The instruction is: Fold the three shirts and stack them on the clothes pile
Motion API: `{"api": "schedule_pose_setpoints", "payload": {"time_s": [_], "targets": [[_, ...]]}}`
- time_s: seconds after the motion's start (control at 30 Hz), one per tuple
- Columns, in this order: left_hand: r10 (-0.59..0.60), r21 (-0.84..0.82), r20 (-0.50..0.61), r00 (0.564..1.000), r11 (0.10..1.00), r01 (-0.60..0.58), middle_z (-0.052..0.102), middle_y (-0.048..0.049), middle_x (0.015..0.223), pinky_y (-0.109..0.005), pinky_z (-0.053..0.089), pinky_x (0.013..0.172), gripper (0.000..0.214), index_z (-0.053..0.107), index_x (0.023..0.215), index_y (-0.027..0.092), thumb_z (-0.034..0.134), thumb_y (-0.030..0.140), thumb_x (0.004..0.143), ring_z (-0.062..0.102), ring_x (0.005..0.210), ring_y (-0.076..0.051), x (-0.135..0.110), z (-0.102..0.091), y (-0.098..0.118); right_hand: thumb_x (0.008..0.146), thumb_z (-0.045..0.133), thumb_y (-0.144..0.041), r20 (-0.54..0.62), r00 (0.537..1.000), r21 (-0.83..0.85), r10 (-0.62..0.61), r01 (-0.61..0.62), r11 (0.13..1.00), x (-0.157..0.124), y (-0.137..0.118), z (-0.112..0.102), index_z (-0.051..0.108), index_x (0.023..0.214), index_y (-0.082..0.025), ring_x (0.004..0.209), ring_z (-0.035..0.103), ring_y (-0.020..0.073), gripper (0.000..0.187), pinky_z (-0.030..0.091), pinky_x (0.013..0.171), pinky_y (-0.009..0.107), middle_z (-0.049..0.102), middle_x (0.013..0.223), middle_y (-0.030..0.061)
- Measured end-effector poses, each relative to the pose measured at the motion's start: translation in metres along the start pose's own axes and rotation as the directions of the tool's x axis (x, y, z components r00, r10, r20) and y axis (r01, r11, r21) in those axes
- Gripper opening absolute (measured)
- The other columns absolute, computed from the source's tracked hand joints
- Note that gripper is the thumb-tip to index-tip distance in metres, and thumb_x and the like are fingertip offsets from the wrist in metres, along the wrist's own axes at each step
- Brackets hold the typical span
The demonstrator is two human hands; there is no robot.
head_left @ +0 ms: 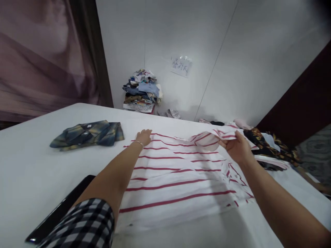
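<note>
A white shirt with red stripes (165,174) lies spread on the white table in front of me. My left hand (144,137) rests on its far left edge, fingers laid over the cloth. At the far right, my right hand (238,146) pinches part of the shirt and holds it up off the table, so the cloth bends into a raised fold. The shirt's right side is crumpled below my right wrist. To the left sits a folded plaid shirt (89,134) in blue, green and yellow, apart from both hands.
A flat black object (64,203) lies beside my left forearm. Several garments (274,146) are heaped at the table's right edge. Behind the table rises a tall stack of clothes (142,91) near the wall, which bears a paper sign (181,66). A curtain (43,58) hangs at left.
</note>
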State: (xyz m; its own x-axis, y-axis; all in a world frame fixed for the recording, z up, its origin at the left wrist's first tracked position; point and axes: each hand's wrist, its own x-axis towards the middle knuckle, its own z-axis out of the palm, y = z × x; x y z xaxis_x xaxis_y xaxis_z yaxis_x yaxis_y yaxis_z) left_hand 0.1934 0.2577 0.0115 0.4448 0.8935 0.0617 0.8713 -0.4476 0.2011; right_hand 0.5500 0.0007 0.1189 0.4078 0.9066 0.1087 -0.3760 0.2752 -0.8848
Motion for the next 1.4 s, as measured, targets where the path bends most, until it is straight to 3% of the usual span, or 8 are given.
{"api": "schedule_pose_setpoints", "payload": {"time_s": [0.27,0.47,0.53,0.67,0.83,1.0,1.17,1.4], "targets": [[-0.024,0.098,0.136,0.990,0.995,0.011,0.064,-0.0132,0.130,-0.051,0.027,0.111,0.070,0.041,0.146,0.024,0.048,0.016,0.077,0.052,0.126,-0.028,0.017,0.005,-0.007,0.095,0.047,-0.045,-0.048,0.988,-0.050,-0.149,0.147,0.988,0.051,-0.033,0.003,0.066,0.090,-0.024,0.076,0.074,0.0195,0.029,0.062,0.076,0.039,0.077,0.083,0.0028],[0.032,0.111,0.117,0.993,0.993,-0.045,0.037,-0.0138,0.157,-0.050,0.027,0.113,0.084,0.023,0.154,0.022,0.048,0.017,0.074,0.030,0.145,-0.028,0.024,-0.001,-0.013,0.099,0.036,-0.042,-0.109,0.966,-0.086,-0.233,0.224,0.971,0.048,-0.055,0.018,0.064,0.092,-0.022,0.080,0.073,0.0170,0.036,0.059,0.076,0.039,0.076,0.088,0.0020],[0.056,0.104,0.123,0.991,0.992,-0.069,0.040,-0.0146,0.155,-0.049,0.026,0.114,0.086,0.023,0.154,0.020,0.048,0.017,0.072,0.028,0.146,-0.028,0.027,0.001,-0.010,0.099,0.036,-0.043,-0.123,0.967,-0.128,-0.225,0.209,0.969,0.044,-0.061,0.020,0.065,0.092,-0.021,0.079,0.073,0.0170,0.036,0.059,0.076,0.040,0.076,0.086,0.0023],[0.067,0.114,0.143,0.987,0.990,-0.083,0.063,-0.0163,0.132,-0.053,0.028,0.110,0.076,0.041,0.147,0.021,0.051,0.020,0.071,0.051,0.129,-0.031,0.031,0.005,0.000,0.099,0.037,-0.043,-0.152,0.967,-0.165,-0.205,0.179,0.970,0.038,-0.066,0.019,0.065,0.090,-0.020,0.077,0.072,0.0168,0.037,0.059,0.076,0.040,0.076,0.084,0.0023],[0.100,0.161,0.112,0.989,0.980,-0.117,0.073,-0.0128,0.111,-0.050,0.025,0.111,0.037,0.073,0.102,0.021,0.050,0.018,0.074,0.061,0.114,-0.028,0.019,-0.006,0.011,0.098,0.035,-0.040,-0.189,0.957,-0.130,-0.222,0.200,0.971,0.034,-0.069,0.013,0.063,0.085,-0.022,0.077,0.073,0.0187,0.035,0.059,0.076,0.042,0.076,0.085,0.0034],[0.125,0.193,-0.006,0.992,0.974,-0.122,0.069,-0.0127,0.116,-0.040,0.037,0.100,0.038,0.071,0.107,0.018,0.042,0.020,0.082,0.062,0.109,-0.026,-0.010,-0.038,0.007,0.100,0.028,-0.038,-0.249,0.947,-0.052,-0.204,0.197,0.979,0.015,-0.083,-0.002,0.061,0.081,-0.023,0.078,0.073,0.0195,0.042,0.057,0.078,0.042,0.075,0.082,0.0044],[0.173,0.191,-0.086,0.981,0.969,-0.154,0.064,-0.0093,0.119,-0.031,0.046,0.085,0.039,0.068,0.112,0.020,0.041,0.019,0.084,0.064,0.100,-0.023,-0.067,-0.065,0.002,0.099,0.029,-0.041,-0.217,0.939,-0.109,-0.266,0.248,0.963,-0.038,-0.089,-0.023,0.067,0.094,-0.019,0.090,0.072,0.0238,0.044,0.057,0.078,0.043,0.075,0.100,0.0136],[0.377,0.191,-0.001,0.926,0.909,-0.370,0.066,-0.0092,0.102,-0.035,0.048,0.083,0.043,0.070,0.108,0.021,0.041,0.007,0.080,0.064,0.092,-0.023,-0.159,-0.038,0.010,0.095,0.039,-0.038,-0.392,0.869,-0.103,-0.303,0.286,0.953,-0.134,-0.074,-0.054,0.069,0.096,-0.025,0.107,0.068,0.0259,0.032,0.056,0.088,0.050,0.073,0.113,0.0090]]}}
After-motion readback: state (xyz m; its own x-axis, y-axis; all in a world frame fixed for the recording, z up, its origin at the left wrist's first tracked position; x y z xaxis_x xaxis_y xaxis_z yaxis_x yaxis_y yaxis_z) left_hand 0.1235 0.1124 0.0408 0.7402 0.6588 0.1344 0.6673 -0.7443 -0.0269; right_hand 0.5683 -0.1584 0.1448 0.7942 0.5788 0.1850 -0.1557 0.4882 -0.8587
